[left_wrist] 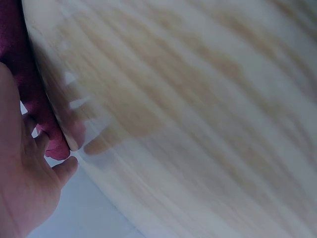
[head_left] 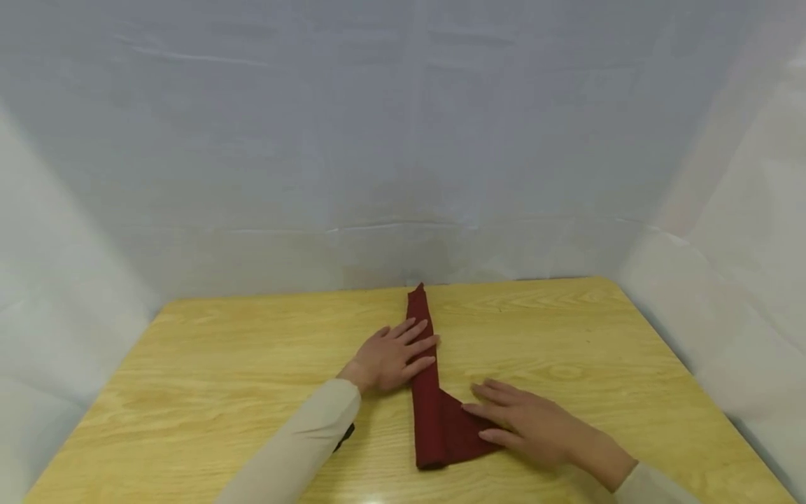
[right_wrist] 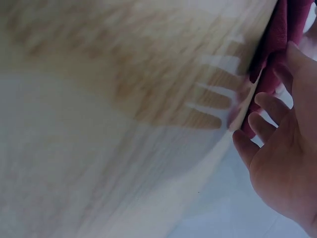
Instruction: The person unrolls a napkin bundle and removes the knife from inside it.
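A dark red cloth (head_left: 429,423) lies folded into a long narrow strip running away from me, with a flap (head_left: 462,428) spread to the right at its near end. My left hand (head_left: 392,355) rests across the middle of the strip, fingers spread and straight. Over the flap's right edge is my right hand (head_left: 538,425), its fingers extended toward the strip and hiding part of that edge. In the left wrist view the cloth (left_wrist: 34,94) runs alongside my hand (left_wrist: 25,178). The right wrist view shows loosely extended fingers (right_wrist: 265,126) beside the cloth (right_wrist: 277,44).
A light wood-grain table (head_left: 252,357) with a glossy surface carries the cloth. White sheeting (head_left: 403,140) hangs behind the table's far edge and along both sides. A small black item (head_left: 344,435) shows at the left sleeve (head_left: 299,444).
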{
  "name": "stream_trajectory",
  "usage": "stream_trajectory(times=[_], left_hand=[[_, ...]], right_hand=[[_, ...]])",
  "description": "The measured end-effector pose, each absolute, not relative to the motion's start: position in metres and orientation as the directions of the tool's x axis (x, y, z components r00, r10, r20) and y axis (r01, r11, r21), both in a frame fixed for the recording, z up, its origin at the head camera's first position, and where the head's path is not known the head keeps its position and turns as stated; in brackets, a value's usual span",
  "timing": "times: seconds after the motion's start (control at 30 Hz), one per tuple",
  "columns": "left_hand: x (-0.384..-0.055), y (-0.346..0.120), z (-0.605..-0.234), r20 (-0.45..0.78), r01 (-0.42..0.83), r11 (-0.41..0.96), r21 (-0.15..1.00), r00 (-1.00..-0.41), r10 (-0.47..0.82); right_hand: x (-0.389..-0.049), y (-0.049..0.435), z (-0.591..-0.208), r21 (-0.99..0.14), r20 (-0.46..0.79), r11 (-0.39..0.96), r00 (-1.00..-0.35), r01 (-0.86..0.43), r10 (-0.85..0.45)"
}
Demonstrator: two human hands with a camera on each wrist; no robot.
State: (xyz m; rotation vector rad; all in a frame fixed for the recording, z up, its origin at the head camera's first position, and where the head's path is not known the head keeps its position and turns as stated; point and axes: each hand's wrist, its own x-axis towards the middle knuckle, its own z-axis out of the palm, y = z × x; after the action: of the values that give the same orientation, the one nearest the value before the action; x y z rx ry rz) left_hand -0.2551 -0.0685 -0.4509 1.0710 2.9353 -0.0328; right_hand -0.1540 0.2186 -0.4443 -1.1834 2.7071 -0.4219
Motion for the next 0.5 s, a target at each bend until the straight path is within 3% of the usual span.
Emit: stream_trajectory(times=[0.5], left_hand=[[-0.2537, -0.0678, -0.4490, -0.046, 0.627, 0.777, -0.049, -0.779, 0.626]], right_hand=[[-0.1502, 0.2170, -0.4539, -0.210, -0.026, 0.589, -0.597, -0.781, -0.802]])
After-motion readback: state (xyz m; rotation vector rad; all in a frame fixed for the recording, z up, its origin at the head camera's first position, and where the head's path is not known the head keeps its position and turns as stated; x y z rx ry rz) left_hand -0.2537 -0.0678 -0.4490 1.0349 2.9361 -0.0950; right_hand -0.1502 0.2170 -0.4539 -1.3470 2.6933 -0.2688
